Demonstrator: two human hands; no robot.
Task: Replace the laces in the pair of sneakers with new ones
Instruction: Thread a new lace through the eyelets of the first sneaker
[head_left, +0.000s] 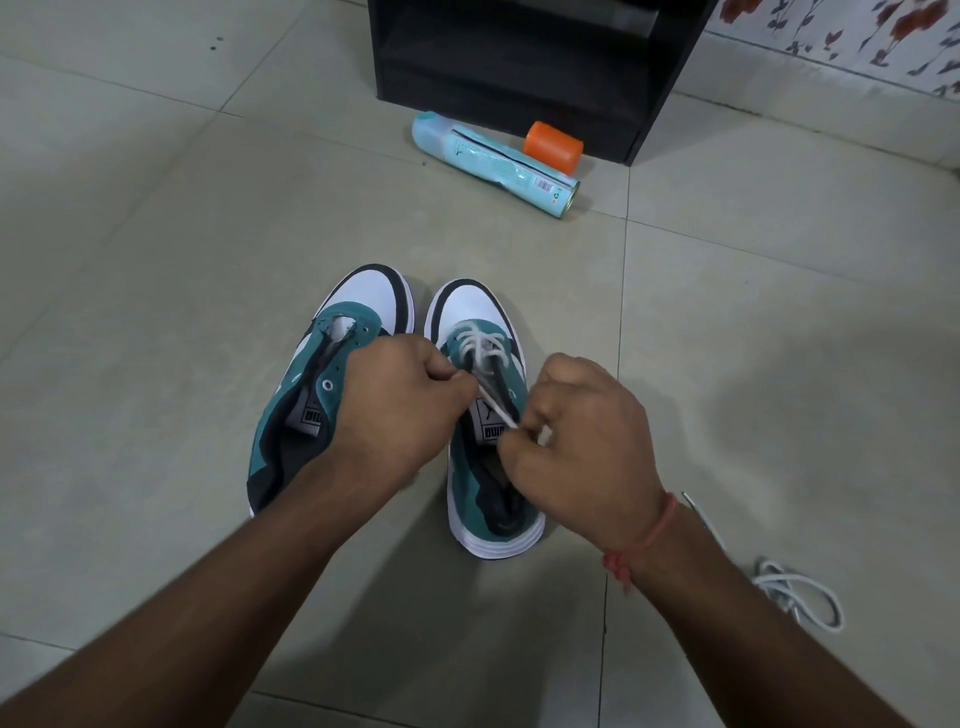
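Pinched between thumb & fingers of the right hand (582, 447) is one run of white lace (496, 410), drawn taut from the eyelets; left hand (395, 410) is closed too, fingertips nipped on the same lace where it leaves the shoe, at about 10 o'clock from the right fist. Nearest to the wearer, at 4 o'clock of the hands, a loose white lace (800, 592) lies coiled on the tiled floor (156, 260), well apart from the shoes; can't tell whether it's old or new. Both hands work over the right-hand teal sneaker (488, 488), laced only across the toe-end eyelets, upper ones bare. Just beside it at 9 o'clock sits the left-hand teal sneaker (291, 415), no lace at all, eyelets empty, tongue showing. Farther off at 12 o'clock: pale blue spray can (493, 163) on its side, orange cap (553, 146) touching or just behind it, black shelf unit (519, 52) beyond. Judgement: step is either threading or pulling out this lace, can't say which from one look. Next move needs slack fed thru one eyelet at a time w/ tension kept even.
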